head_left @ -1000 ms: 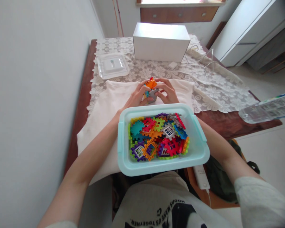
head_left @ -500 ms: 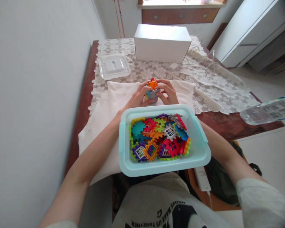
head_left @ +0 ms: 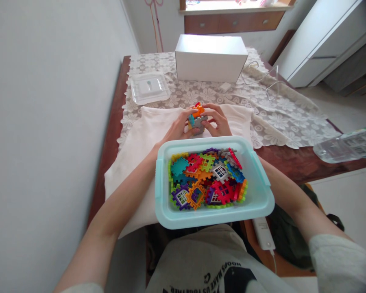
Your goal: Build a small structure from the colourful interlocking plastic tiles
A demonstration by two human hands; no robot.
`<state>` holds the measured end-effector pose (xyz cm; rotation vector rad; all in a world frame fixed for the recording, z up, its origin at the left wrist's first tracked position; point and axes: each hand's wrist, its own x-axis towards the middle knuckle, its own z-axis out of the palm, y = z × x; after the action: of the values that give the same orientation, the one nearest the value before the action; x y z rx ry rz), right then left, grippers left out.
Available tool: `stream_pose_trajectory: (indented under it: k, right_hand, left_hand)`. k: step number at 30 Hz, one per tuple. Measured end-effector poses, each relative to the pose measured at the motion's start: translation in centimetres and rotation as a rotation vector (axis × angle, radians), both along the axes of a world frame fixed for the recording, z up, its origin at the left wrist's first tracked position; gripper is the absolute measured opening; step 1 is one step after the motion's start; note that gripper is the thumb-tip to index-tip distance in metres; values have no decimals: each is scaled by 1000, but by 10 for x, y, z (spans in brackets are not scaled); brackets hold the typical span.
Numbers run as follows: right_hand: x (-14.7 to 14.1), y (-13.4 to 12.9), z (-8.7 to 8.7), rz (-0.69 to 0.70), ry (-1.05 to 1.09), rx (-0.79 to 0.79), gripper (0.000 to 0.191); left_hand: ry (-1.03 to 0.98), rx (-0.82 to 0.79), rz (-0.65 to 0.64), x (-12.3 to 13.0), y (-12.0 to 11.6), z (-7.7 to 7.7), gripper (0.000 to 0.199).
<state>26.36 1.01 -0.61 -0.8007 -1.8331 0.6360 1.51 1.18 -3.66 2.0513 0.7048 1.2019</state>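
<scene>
Just beyond the tub, several interlocking building pieces are joined into a small block point(head_left: 199, 122), with grey, orange, light blue and red parts showing. My left hand point(head_left: 182, 125) grips its left side, thumb low on the grey face. On the right side, my right hand point(head_left: 217, 120) holds the same block, fingers curled over the top and thumb against the grey piece. The block's far side is hidden. Nearer to me, a pale turquoise tub point(head_left: 215, 219) holds a heap of loose interlocking pieces point(head_left: 205, 175) in many colours, some with window grids.
A white cloth point(head_left: 134, 162) lies under my hands over the lace tablecloth point(head_left: 195, 95). Behind stand a white box point(head_left: 210, 65) and a clear plastic lid point(head_left: 150, 87). A clear bottle point(head_left: 346, 144) is at the right, and a white power strip point(head_left: 264, 234) lies below the tub.
The whole view has shifted slightly, with everything a little lower and further right. Both hands keep their hold on the block, with hardly any change in their grip.
</scene>
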Motion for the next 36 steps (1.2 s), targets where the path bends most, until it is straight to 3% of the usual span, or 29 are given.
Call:
stream_pose_trajectory:
  k: [6,15,19,27,31,36]
  right_hand:
    - [-2,0,-4,12,19,116,22]
    - [-4,-3,-4,9,30,163,21]
    - [-3,-3,-5,14,55,194,25]
    - [-3,-4,-6,-114,-13,129,28]
    - [-4,-4,-7,-121,-9,141,25]
    - [-7,-3,-8,-55,76,267,21]
  left_hand:
    - [-51,-84,15,5,-7,8,91]
    - [-25,-61,11,0,-1,2,102]
    - [-5,-92,6,-1,-1,1,100]
    - [6,-157,15,2,-9,12,99]
    - [-22,-128,28,3,-8,7,96]
    - [-55,-94,14,3,-4,-2,91]
